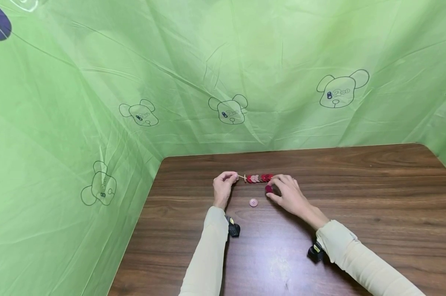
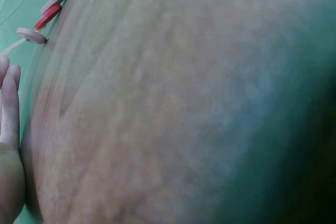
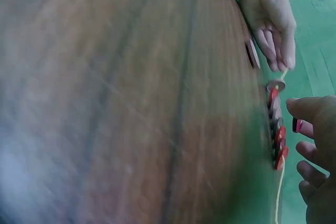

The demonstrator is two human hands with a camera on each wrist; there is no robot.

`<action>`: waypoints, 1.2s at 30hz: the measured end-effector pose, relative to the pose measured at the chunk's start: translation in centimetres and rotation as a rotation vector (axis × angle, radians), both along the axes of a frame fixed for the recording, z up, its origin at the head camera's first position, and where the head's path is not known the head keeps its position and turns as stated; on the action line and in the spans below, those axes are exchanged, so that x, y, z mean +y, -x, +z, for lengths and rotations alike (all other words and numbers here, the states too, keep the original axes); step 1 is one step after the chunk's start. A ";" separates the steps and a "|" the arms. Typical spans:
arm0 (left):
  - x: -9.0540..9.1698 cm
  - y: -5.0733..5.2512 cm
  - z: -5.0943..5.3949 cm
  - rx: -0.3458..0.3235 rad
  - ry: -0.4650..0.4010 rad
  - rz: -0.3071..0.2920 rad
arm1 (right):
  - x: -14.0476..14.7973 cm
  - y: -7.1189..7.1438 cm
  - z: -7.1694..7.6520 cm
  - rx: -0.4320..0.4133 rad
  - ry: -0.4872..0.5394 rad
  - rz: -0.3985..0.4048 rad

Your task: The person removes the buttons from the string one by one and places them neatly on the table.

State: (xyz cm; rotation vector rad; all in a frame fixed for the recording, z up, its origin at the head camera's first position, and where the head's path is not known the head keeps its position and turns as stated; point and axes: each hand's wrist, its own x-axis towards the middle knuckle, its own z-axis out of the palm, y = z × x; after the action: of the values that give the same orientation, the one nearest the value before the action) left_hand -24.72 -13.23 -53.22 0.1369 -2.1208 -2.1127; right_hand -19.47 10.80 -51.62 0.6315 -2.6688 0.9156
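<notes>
My left hand (image 1: 224, 188) pinches the end of a thin cream string (image 1: 241, 176) between thumb and fingertips. Several red, pink and dark buttons (image 1: 260, 178) are threaded on that string in a leaning row, with a pale button (image 3: 275, 85) nearest the left fingertips. To the right of it, my right hand (image 1: 289, 195) holds a dark red button (image 1: 269, 189) between thumb and finger, apart from the row. A loose pink button (image 1: 253, 202) lies flat on the table between the two hands. In the left wrist view only part of the left hand (image 2: 9, 129) shows.
The brown wood-grain table (image 1: 375, 185) extends to both sides. A green cloth (image 1: 282, 82) printed with bear heads hangs behind it and along the left. The string's free tail (image 3: 279, 198) trails past the row's far end.
</notes>
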 end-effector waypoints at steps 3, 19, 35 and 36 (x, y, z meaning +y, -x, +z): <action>0.0 0.3 -0.7 -0.001 0.004 0.021 | -0.6 -0.3 -0.1 0.014 -0.008 0.026; 0.2 0.2 -0.7 0.027 0.004 0.040 | -2.9 -2.1 0.0 0.026 -0.032 0.144; 0.2 -1.1 2.0 0.003 0.020 -0.020 | -3.5 -3.1 -0.7 0.025 -0.051 0.254; 0.2 -1.2 2.0 0.002 0.018 -0.021 | -3.6 -3.1 -0.7 0.028 -0.054 0.261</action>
State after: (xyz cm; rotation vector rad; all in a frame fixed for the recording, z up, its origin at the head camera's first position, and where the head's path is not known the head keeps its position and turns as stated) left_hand -23.57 -12.99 -51.19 0.1115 -2.1491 -2.1037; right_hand -16.34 7.23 -52.33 1.0160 -2.6354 0.8917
